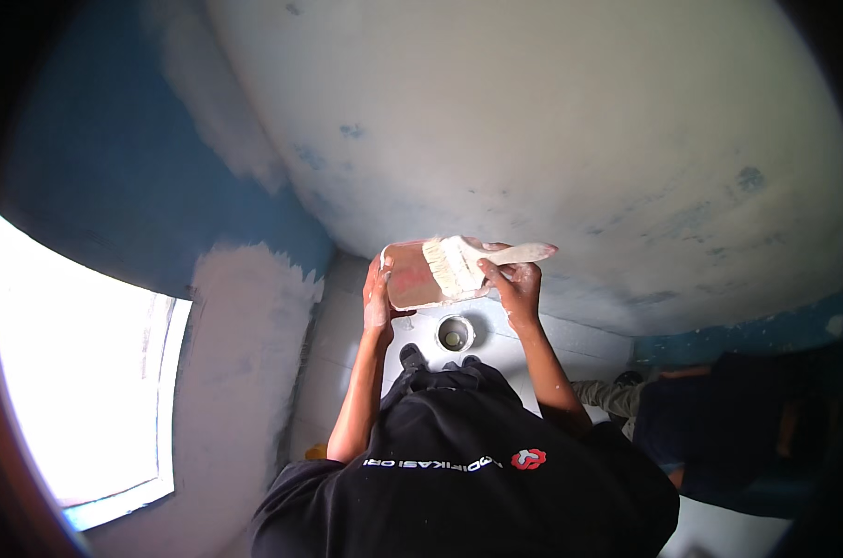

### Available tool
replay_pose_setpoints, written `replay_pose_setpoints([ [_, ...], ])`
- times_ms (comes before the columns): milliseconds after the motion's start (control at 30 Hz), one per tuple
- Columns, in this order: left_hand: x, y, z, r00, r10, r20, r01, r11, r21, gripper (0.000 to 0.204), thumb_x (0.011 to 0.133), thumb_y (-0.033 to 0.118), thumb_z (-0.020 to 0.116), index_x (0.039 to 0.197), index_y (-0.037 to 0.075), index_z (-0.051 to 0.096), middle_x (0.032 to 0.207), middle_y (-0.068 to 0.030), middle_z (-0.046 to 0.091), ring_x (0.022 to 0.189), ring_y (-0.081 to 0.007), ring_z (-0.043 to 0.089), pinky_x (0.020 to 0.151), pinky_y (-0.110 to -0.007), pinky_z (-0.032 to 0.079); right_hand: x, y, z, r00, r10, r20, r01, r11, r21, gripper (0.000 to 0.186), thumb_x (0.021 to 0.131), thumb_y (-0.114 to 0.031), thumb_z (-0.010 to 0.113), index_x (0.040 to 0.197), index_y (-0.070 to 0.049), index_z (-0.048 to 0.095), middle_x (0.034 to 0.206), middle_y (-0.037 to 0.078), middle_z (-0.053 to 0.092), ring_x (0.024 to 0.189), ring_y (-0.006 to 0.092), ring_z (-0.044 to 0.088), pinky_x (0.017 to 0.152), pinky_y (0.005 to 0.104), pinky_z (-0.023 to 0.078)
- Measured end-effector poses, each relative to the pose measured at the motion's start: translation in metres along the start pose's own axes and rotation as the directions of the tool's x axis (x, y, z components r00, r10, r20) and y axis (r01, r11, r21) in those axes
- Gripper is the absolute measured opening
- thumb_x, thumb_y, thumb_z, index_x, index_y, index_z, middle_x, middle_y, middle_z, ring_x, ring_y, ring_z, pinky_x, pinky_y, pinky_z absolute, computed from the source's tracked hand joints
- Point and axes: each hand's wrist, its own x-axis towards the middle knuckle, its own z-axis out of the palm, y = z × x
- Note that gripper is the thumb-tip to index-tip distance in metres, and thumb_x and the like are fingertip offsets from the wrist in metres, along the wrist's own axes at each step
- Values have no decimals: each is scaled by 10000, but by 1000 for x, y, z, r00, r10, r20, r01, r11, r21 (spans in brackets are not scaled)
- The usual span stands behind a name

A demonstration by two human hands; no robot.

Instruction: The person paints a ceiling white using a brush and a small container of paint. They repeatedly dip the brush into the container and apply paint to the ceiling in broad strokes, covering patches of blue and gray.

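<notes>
My left hand [377, 302] grips the left edge of a reddish-brown flat container [410, 281] smeared with white, held up in front of me. My right hand [517, 284] holds a wide paintbrush [458, 263] by its pale handle. The white bristles lie across the container's right side. Both hands are spattered with white. Just beyond them rises a wall [533, 121] coated in whitish grey, with faint blue showing through.
A bright window [77, 372] fills the lower left, beside a blue wall [114, 158] with grey patches. A small round tin [455, 333] sits on the white tiled floor [505, 349] by my feet. Another person in dark clothes [719, 418] crouches at the right.
</notes>
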Motion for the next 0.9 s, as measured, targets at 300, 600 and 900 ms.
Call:
replay_pose_setpoints([
  [300,55,-43,-81,998,-44,-45,48,995,92,815,869,715,513,1477,185,402,1422,-144,489,1230,-367,553,893,-582,484,-10,139,64,866,497,-60,-265,557,787,410,826,-226,806,1155,-69,619,1110,61,620,943,176,610,793,317,536],
  [600,66,-87,-67,993,-122,7,121,992,43,762,899,688,492,1461,180,414,1386,-137,517,1179,-328,587,863,-542,510,-27,145,51,854,499,-146,-230,615,754,464,852,-187,764,1256,-85,560,1109,53,632,988,210,621,803,379,531],
  [900,21,-46,-40,990,-139,-9,139,990,10,850,881,718,490,1496,151,343,1418,-179,478,1228,-349,555,880,-566,511,-37,89,44,877,477,-48,-279,589,758,420,896,-178,734,1255,-29,576,1074,48,632,949,165,627,844,376,542],
])
